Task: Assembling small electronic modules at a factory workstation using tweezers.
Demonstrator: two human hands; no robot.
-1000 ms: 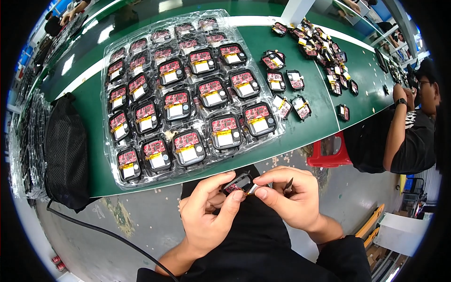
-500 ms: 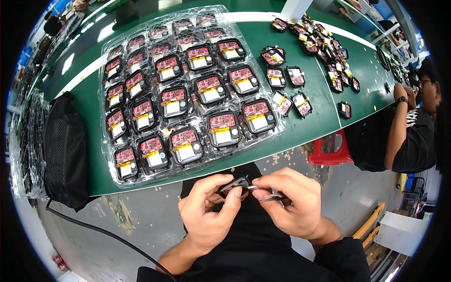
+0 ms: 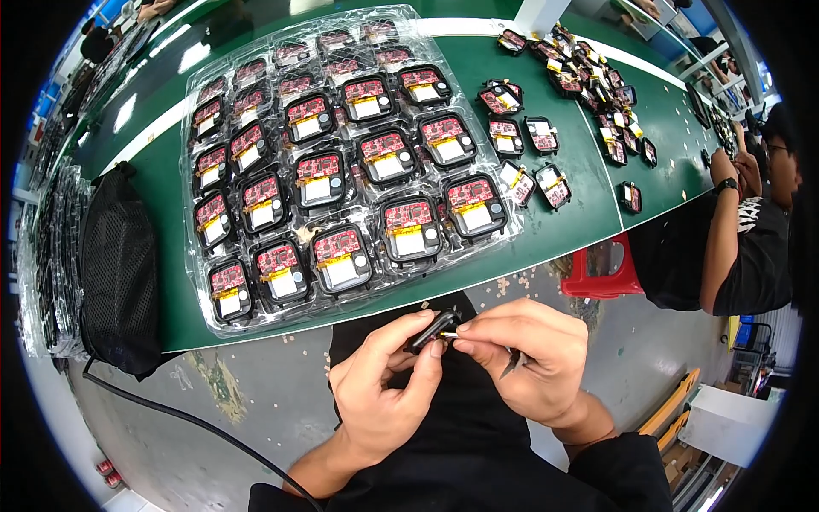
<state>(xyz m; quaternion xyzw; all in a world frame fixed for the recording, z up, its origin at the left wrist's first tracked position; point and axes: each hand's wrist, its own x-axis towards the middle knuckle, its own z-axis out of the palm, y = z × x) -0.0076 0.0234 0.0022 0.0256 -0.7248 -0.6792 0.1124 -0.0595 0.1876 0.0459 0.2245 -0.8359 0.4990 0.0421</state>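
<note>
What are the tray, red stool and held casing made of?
Tray: likely thin clear plastic, glossy; see-through with glints.
Red stool: probably moulded plastic, semi-gloss; smooth, even colour.
Held casing: seemingly black plastic, shiny; edge highlights, though coated metal possible.

A red stool (image 3: pixel 583 277) stands on patchy grey floor (image 3: pixel 264 384) near a glossy green table (image 3: pixel 584 175).

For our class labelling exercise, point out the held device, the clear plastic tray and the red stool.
Held device (image 3: pixel 436 331): head view, black casing.
Clear plastic tray (image 3: pixel 260 319): head view, bare near rim.
Red stool (image 3: pixel 602 288): head view, lower bar.
</note>
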